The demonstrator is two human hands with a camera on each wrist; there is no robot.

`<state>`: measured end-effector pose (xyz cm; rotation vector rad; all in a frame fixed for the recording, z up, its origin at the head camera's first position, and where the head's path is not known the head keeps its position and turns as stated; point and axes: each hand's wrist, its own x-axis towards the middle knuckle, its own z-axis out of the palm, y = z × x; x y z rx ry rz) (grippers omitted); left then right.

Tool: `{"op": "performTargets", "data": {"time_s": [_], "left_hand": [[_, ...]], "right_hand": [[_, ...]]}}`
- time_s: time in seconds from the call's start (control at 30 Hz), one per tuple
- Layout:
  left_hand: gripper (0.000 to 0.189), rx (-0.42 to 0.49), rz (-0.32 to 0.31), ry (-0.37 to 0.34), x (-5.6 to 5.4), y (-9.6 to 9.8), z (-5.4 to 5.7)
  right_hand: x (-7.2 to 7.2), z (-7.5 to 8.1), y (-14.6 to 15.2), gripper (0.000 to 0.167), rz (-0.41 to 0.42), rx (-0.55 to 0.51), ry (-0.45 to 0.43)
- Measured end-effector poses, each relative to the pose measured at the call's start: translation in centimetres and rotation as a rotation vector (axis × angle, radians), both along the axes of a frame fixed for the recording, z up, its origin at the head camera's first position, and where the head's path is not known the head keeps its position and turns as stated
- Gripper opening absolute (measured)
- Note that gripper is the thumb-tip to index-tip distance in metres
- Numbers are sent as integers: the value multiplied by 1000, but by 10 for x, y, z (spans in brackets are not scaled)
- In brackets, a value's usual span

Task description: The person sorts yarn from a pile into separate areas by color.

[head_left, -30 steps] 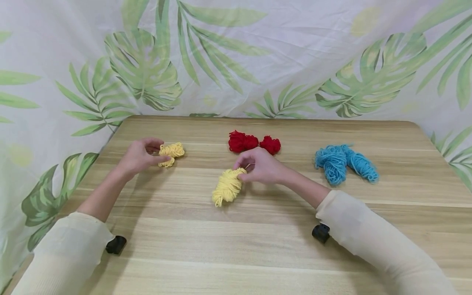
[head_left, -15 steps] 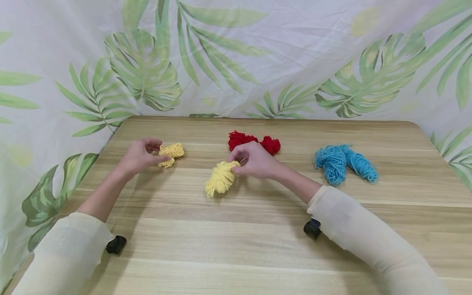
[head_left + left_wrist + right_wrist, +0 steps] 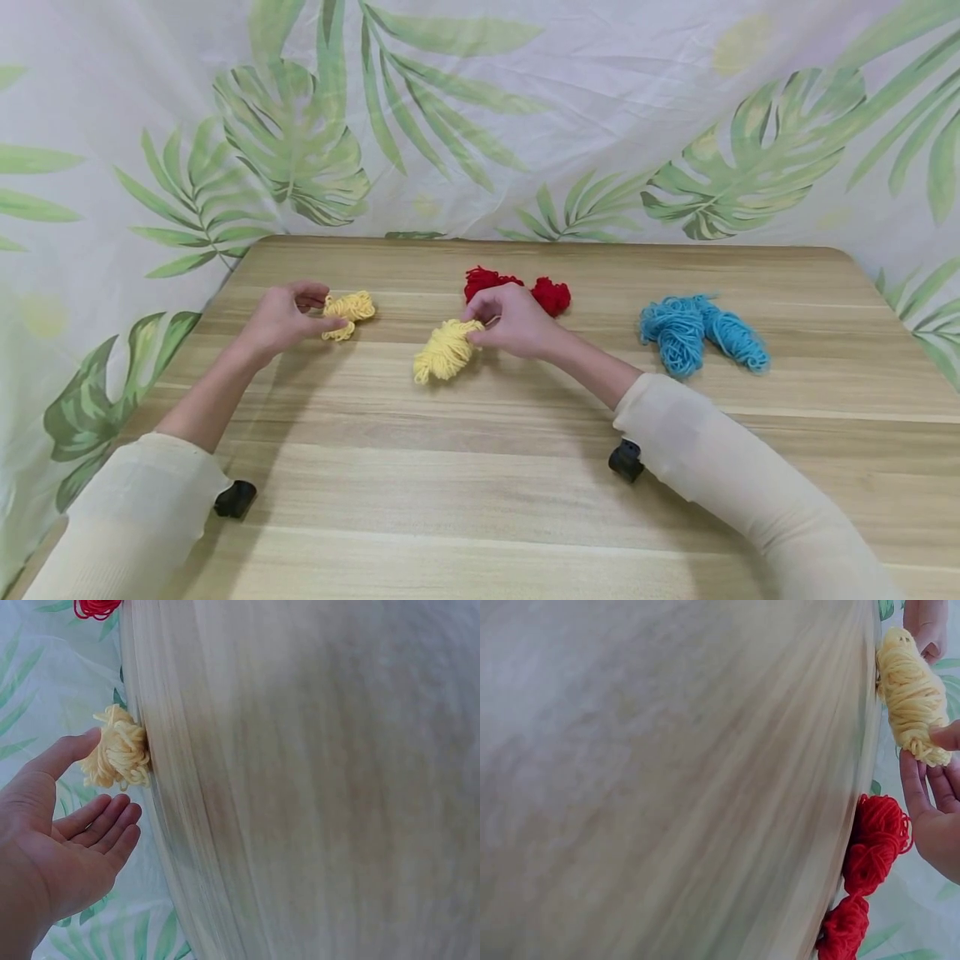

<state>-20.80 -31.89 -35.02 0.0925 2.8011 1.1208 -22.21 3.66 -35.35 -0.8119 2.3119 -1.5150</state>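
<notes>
My right hand (image 3: 519, 322) pinches one end of a pale yellow yarn skein (image 3: 446, 352) between thumb and fingers, near the middle of the table. In the right wrist view the skein (image 3: 913, 694) slants away from the fingertips. At the left, my left hand (image 3: 281, 323) is beside a smaller, deeper yellow yarn bundle (image 3: 357, 306) lying on the table. Its thumb tip is right at that bundle (image 3: 120, 754) in the left wrist view, while the other fingers stretch out loosely below it.
Red yarn bundles (image 3: 552, 297) lie behind my right hand, partly hidden by it. Two blue yarn skeins (image 3: 678, 335) rest against each other at the right. The wooden table (image 3: 420, 500) ends at a leaf-print cloth (image 3: 465, 108) behind.
My right hand has moved left and away from me, carrying the pale yellow yarn skein closer to the smaller yellow bundle. The left hand has stayed in place.
</notes>
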Motion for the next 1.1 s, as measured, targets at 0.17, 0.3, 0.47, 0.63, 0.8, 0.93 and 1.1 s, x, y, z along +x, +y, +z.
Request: {"op": "performTargets", "data": {"time_s": [0.17, 0.3, 0.47, 0.63, 0.8, 0.93, 1.1], "left_hand": [[74, 1, 5, -5, 1, -1, 1], [73, -3, 8, -1, 1, -1, 0], [74, -8, 10, -4, 1, 0, 2], [74, -11, 9, -6, 1, 1, 3], [73, -9, 10, 5, 2, 0, 3], [73, -1, 9, 6, 3, 0, 3], [74, -4, 9, -4, 3, 1, 4]], "right_hand": [[-1, 1, -6, 11, -5, 7, -13], [-3, 1, -13, 12, -10, 13, -14], [-3, 1, -25, 12, -8, 26, 0], [-5, 3, -35, 11, -20, 51, 17], [-6, 5, -41, 11, -30, 74, 22], [-8, 4, -45, 11, -31, 78, 21], [-10, 3, -52, 10, -20, 92, 28]]}}
